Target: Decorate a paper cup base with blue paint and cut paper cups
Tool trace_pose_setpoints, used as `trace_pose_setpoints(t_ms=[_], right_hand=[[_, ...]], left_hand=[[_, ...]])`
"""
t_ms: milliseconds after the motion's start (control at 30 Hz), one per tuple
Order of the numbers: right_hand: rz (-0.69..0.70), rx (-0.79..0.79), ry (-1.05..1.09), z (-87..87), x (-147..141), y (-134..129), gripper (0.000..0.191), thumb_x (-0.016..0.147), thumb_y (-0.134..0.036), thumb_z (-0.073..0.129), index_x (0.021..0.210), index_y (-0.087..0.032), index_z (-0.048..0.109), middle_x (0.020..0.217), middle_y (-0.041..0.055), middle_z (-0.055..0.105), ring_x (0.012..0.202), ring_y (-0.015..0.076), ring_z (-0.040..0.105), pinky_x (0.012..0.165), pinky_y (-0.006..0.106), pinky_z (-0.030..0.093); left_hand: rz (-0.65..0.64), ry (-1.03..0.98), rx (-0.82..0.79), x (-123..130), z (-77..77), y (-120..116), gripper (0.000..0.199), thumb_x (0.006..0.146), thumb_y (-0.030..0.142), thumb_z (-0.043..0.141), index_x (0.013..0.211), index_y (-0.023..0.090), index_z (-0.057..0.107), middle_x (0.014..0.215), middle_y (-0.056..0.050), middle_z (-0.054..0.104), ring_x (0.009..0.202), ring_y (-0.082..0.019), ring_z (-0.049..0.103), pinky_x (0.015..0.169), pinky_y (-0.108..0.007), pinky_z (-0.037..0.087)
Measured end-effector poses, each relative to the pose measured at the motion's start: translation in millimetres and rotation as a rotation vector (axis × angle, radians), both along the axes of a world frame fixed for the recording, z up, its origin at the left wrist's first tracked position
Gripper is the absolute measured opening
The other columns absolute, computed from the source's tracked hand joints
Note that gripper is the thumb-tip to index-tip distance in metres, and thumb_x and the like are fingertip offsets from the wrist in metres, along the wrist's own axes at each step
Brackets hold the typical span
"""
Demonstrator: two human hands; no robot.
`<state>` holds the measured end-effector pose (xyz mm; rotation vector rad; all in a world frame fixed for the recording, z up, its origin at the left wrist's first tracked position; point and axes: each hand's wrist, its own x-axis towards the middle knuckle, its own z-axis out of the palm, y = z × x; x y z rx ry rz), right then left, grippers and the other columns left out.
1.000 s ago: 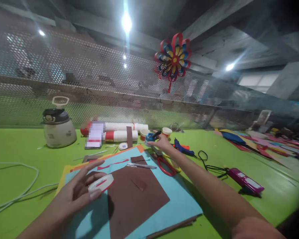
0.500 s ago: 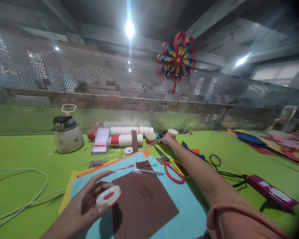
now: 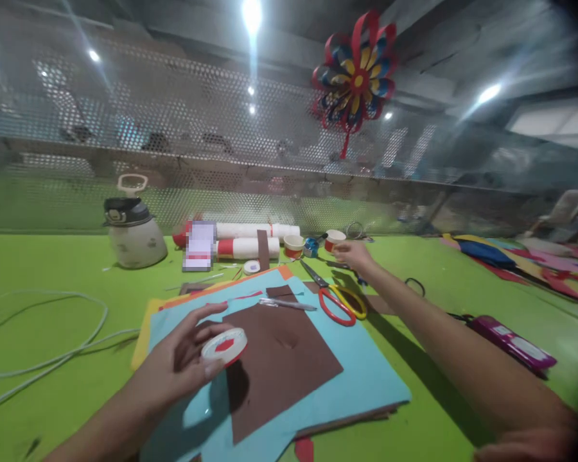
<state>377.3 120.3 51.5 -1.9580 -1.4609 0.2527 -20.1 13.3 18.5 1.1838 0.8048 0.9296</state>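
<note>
Our left hand (image 3: pixel 183 362) pinches the tape roll (image 3: pixel 224 345) above the brown sheet (image 3: pixel 279 359); our right hand (image 3: pixel 351 253), loosely curled and empty, hovers by the cups (image 3: pixel 334 239). We judge a tool comes next, perhaps the scissors (image 3: pixel 334 300).

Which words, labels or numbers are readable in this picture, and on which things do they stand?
None can be read.
Card leaning on the white rolls: print blurred out.
Purple box: white label too small to read.
Tape roll in the left hand: red mark, no legible letters.
</note>
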Motion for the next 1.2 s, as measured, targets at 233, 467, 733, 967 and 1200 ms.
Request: trace_pose_setpoints(t_ms=[233, 467, 733, 967, 1200], right_hand=[[0.336, -0.263, -0.323, -13.2, -39, -75, 0.027, 0.096, -0.035, 0.061, 0.117, -0.018, 0.063, 0.118, 0.0067, 0.065, 0.099, 0.0208, 0.066, 0.084, 0.041, 0.056], [0.484, -0.271, -0.642, -35.0, -78, -104, 0.029, 0.096, -0.036, 0.061, 0.118, -0.019, 0.063, 0.121, 0.0079, 0.064, 0.105, 0.0221, 0.064, 0.089, 0.045, 0.053], [0.364, -0.208, -0.786, -50.8, -69, -95, 0.030, 0.096, -0.034, 0.061, 0.122, -0.020, 0.061, 0.126, 0.0085, 0.062, 0.108, 0.0230, 0.062, 0.092, 0.046, 0.052], [0.263, -0.294, -0.765, -51.6, -66, -91, 0.027, 0.096, -0.034, 0.060, 0.118, -0.018, 0.062, 0.118, 0.0076, 0.065, 0.098, 0.0199, 0.066, 0.084, 0.041, 0.056], [0.254, -0.314, -0.727, -50.3, -61, -93, 0.027, 0.096, -0.034, 0.061, 0.117, -0.018, 0.063, 0.119, 0.0075, 0.065, 0.100, 0.0206, 0.066, 0.085, 0.042, 0.055]], left_hand=[[-0.134, -0.183, -0.062, 4, 14.0, 0, 0.066, 0.066, 0.029, 0.088, 0.121, 0.024, 0.053, 0.111, -0.009, 0.068, 0.094, -0.019, 0.068, 0.078, -0.026, 0.050], [-0.137, -0.209, -0.022, 13, 21.8, 2, 0.063, 0.067, 0.024, 0.087, 0.120, 0.022, 0.055, 0.108, -0.008, 0.068, 0.094, -0.020, 0.067, 0.078, -0.027, 0.048], [-0.140, -0.210, -0.059, 14, 17.7, -2, 0.059, 0.067, 0.024, 0.085, 0.120, 0.025, 0.058, 0.108, -0.004, 0.067, 0.098, -0.019, 0.065, 0.089, -0.028, 0.046], [-0.152, -0.288, -0.128, 8, 9.1, 2, 0.062, 0.067, 0.026, 0.085, 0.123, 0.022, 0.059, 0.108, -0.008, 0.072, 0.095, -0.019, 0.067, 0.082, -0.026, 0.047], [-0.166, -0.306, -0.184, 4, 1.2, 5, 0.053, 0.075, 0.025, 0.081, 0.124, 0.022, 0.061, 0.112, -0.010, 0.073, 0.103, -0.022, 0.068, 0.090, -0.031, 0.047]])
